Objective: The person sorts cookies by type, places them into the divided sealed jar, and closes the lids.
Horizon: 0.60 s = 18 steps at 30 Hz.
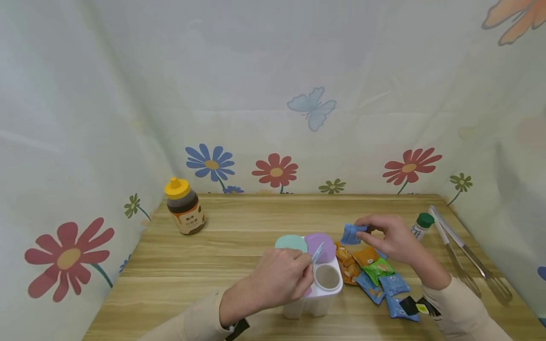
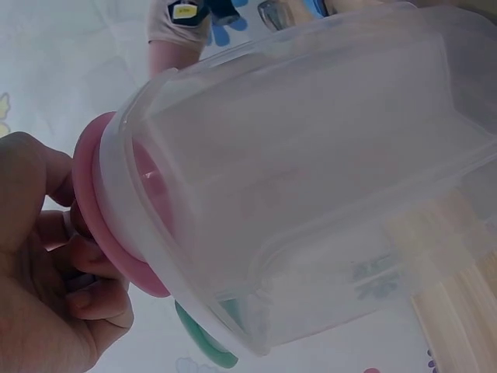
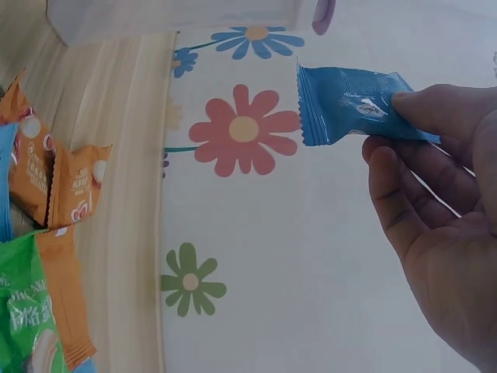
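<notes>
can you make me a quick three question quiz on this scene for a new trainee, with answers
1. Which hand pinches a blue packet?
2. True or false: the tongs and the yellow-topped jar lie toward opposite sides of the table.
3. In the left wrist view, what colour is the lid nearest the left hand? a) orange b) pink c) yellow

Key:
1. The right hand.
2. True.
3. b
</notes>
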{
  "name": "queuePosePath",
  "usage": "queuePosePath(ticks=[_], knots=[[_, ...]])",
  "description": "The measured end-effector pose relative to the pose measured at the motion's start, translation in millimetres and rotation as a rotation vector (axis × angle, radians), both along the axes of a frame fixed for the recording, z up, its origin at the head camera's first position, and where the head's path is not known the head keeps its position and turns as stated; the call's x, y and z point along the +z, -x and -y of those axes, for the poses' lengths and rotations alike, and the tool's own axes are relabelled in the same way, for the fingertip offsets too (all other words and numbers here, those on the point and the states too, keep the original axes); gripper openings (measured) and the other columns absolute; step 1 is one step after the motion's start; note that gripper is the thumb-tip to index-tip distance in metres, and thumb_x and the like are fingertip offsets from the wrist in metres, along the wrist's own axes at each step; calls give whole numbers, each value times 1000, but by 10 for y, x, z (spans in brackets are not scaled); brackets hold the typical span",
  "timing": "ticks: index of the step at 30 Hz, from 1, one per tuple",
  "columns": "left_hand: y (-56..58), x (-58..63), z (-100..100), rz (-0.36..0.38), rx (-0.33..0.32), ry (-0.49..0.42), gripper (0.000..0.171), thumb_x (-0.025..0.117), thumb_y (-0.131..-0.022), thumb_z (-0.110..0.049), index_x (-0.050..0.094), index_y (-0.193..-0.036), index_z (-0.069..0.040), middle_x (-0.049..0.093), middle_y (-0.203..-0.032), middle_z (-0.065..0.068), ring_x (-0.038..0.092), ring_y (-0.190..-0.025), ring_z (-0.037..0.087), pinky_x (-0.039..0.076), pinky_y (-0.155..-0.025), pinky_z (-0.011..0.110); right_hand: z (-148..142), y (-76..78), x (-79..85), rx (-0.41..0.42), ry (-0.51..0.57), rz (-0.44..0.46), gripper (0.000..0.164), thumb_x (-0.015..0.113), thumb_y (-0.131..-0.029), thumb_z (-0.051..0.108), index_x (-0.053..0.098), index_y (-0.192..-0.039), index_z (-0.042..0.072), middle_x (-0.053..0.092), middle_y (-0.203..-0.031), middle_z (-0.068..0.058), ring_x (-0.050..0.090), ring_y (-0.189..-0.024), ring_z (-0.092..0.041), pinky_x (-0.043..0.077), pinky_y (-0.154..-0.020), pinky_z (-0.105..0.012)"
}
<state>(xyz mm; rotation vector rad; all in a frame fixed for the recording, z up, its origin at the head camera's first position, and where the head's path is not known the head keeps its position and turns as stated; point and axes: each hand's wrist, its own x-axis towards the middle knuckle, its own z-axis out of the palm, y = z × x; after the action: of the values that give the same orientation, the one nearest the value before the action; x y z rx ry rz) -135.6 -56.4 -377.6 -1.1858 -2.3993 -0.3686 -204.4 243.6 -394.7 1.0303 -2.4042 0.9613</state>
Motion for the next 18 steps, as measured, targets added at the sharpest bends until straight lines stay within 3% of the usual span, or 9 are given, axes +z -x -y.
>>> queuePosePath(ticks=[11,18], knots=[[-10,-10,-17,-30,8,-28,26,61,-86,-21,49,-62,-20,38,-54,-13,33,-48,-2,19,-42,12,55,-134,94,165,111,12,37,73,-75,-13,70,-102,12,71,-91,2,63,-76,-7,53,-69,-18],[-6,-9,-12,-11,6,-29,26,61,-86,-21,49,-62,-20,38,-54,-13,33,-48,-2,19,-42,11,81,-201,147,202,163,69,37,69,-77,-16,68,-103,10,70,-92,0,61,-79,-8,53,-70,-19]])
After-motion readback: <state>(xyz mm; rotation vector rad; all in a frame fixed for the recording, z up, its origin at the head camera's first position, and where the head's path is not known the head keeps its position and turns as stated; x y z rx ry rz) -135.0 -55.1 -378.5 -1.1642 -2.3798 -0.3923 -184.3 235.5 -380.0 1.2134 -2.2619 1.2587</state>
